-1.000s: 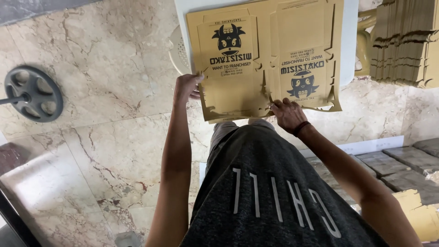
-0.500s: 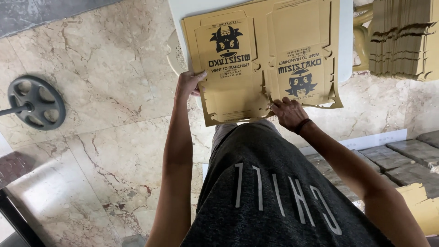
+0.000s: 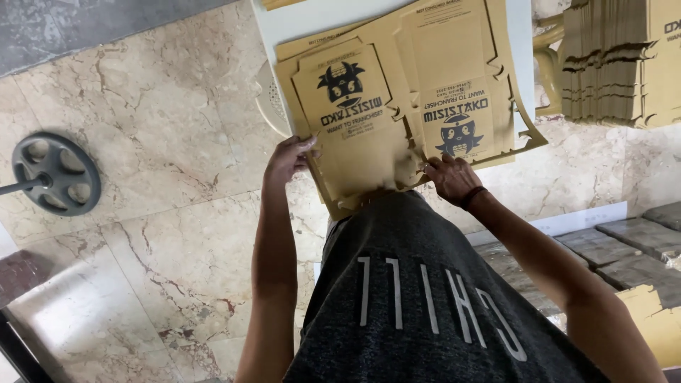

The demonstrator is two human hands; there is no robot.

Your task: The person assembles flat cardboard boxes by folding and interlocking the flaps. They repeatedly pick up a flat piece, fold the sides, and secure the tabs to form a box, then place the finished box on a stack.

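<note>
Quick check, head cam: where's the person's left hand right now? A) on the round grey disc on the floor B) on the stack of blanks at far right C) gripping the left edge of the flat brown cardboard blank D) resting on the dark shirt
C: the left hand grips the left edge of the flat cardboard blank, while the grey disc lies apart on the floor and the stack of blanks goes untouched.

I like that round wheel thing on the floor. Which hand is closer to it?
Left. The left hand grips the cardboard's left edge, on the wheel's side; the right hand presses the cardboard farther away.
</note>
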